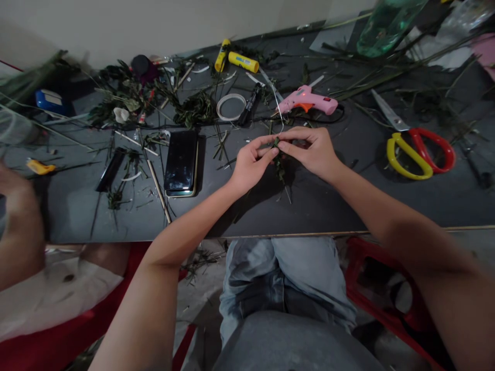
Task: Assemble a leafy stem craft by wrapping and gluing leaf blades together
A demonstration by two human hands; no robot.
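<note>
Over the middle of the dark table, my left hand and my right hand meet fingertip to fingertip. Both pinch a small green leafy sprig that hangs down between them. A thin wire or stem rises from the pinch toward the pink glue gun, which lies just behind my hands.
Red-and-yellow scissors lie to the right, a black phone to the left. Leaves, stems, a white tape ring, a black marker and yellow tubes litter the back. Another person's arm is at far left. A red stool stands by my knee.
</note>
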